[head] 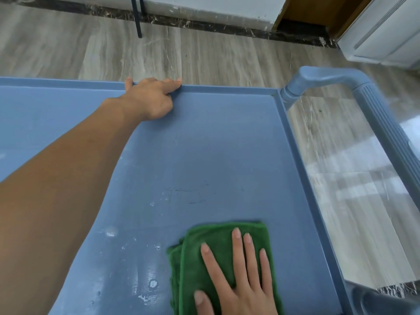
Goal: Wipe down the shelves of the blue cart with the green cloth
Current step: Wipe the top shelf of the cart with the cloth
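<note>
1. Nearest the camera, at about 5 o'clock, the right hand (236, 280) lies flat on the green cloth (223, 267), fingers straight and slightly spread, pressing down rather than gripping.
2. Folded into layers, the cloth rests on the top shelf (204, 155) of the blue cart (293, 137), near the shelf's right end; its long axis runs from 6 toward 12 o'clock, with the layered edges showing on its left side.
3. At about 11 o'clock the left hand (152, 98) reaches across the shelf to the far rim; its fingers are curled over that raised edge, and the forearm crosses the shelf's left half, hiding the surface under it.
4. Pale scuffs and chipped spots mark the shelf to the left of the cloth, around 7 o'clock.
5. At 2 to 4 o'clock the cart's ribbed handle (381, 114) curves out past the right rim.
6. Beyond the cart lies a grey wood-look floor (204, 53); a thin dark pole (137, 19) stands at 12 o'clock and a white cabinet (384, 35) at 1 o'clock.
</note>
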`<state>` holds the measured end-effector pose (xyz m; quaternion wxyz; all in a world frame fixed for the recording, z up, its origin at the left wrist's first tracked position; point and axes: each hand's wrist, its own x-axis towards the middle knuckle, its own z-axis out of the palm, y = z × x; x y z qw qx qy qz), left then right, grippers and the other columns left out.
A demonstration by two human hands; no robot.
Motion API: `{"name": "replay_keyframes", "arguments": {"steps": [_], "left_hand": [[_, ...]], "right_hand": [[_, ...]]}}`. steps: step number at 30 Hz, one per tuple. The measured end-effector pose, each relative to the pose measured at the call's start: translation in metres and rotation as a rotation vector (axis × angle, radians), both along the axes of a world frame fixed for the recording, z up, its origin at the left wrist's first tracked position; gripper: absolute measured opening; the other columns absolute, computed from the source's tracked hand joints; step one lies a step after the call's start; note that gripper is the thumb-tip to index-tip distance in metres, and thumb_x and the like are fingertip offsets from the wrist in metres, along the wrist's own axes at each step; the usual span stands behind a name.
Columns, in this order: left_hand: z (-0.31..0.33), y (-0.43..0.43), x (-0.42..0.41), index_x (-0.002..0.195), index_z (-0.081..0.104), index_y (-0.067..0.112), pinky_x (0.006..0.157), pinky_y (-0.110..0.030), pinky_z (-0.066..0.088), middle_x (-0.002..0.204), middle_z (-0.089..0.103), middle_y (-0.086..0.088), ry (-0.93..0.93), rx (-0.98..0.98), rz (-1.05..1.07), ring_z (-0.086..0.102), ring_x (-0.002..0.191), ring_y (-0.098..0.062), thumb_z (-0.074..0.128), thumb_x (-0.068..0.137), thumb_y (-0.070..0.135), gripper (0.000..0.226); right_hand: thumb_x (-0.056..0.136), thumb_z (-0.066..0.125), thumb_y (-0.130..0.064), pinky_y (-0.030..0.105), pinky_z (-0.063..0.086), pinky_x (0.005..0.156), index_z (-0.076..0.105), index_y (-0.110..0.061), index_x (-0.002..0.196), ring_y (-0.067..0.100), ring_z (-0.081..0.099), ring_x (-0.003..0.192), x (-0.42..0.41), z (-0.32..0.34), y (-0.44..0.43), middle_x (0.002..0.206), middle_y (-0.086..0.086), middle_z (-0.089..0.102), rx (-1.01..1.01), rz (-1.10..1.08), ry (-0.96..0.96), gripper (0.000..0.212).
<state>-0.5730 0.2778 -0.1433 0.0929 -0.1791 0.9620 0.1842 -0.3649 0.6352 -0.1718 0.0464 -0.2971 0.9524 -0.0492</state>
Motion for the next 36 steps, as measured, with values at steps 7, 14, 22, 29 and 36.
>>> {"name": "replay_keyframes", "arguments": {"steps": [7, 14, 22, 29, 36], "left_hand": [[0.002, -0.004, 0.000, 0.149, 0.031, 0.048, 0.120, -0.050, 0.002, 0.159, 0.035, 0.008, -0.018, 0.044, -0.005, 0.025, 0.146, -0.025, 0.031, 0.095, 0.022, 0.060], [0.004, -0.003, 0.000, 0.149, 0.033, 0.046, 0.118, -0.049, 0.006, 0.159, 0.034, 0.007, -0.021, 0.040, -0.004, 0.026, 0.146, -0.025, 0.031, 0.096, 0.030, 0.055], [0.007, -0.022, 0.014, 0.151, 0.026, 0.046, 0.121, -0.047, 0.007, 0.161, 0.026, 0.014, -0.038, 0.048, -0.099, 0.019, 0.149, -0.018, 0.033, 0.098, 0.022, 0.060], [0.007, -0.033, 0.025, 0.147, 0.016, 0.060, 0.114, -0.066, -0.011, 0.164, 0.010, 0.020, -0.112, 0.021, -0.056, 0.004, 0.152, -0.015, 0.026, 0.095, 0.017, 0.068], [0.001, -0.035, 0.033, 0.146, 0.010, 0.062, 0.113, -0.066, -0.012, 0.164, 0.007, 0.022, -0.115, 0.006, -0.073, 0.000, 0.152, -0.012, 0.022, 0.095, 0.016, 0.070]], "right_hand": [[0.091, 0.029, -0.060, 0.057, 0.015, 0.116, 0.012, -0.042, 0.149, 0.032, 0.004, 0.148, -0.081, -0.001, -0.067, 0.160, 0.017, 0.007, -0.090, 0.025, 0.011, 0.064], [0.086, 0.017, -0.065, 0.054, -0.007, 0.117, 0.005, -0.049, 0.146, 0.029, -0.011, 0.148, -0.209, -0.010, -0.174, 0.161, 0.012, -0.006, -0.077, -0.056, -0.050, 0.063], [0.086, 0.011, -0.067, 0.052, -0.011, 0.117, 0.001, -0.049, 0.146, 0.028, -0.013, 0.147, -0.230, -0.014, -0.196, 0.161, 0.013, -0.009, -0.033, -0.078, -0.052, 0.064], [0.093, 0.020, -0.060, 0.053, 0.005, 0.119, 0.008, -0.042, 0.149, 0.033, -0.001, 0.148, -0.131, -0.007, -0.143, 0.160, 0.019, 0.001, -0.054, -0.016, 0.018, 0.060], [0.087, 0.036, -0.057, 0.057, 0.023, 0.114, 0.027, -0.037, 0.147, 0.035, 0.016, 0.146, 0.009, -0.001, -0.051, 0.158, 0.019, 0.015, -0.039, 0.069, 0.030, 0.064]]}}
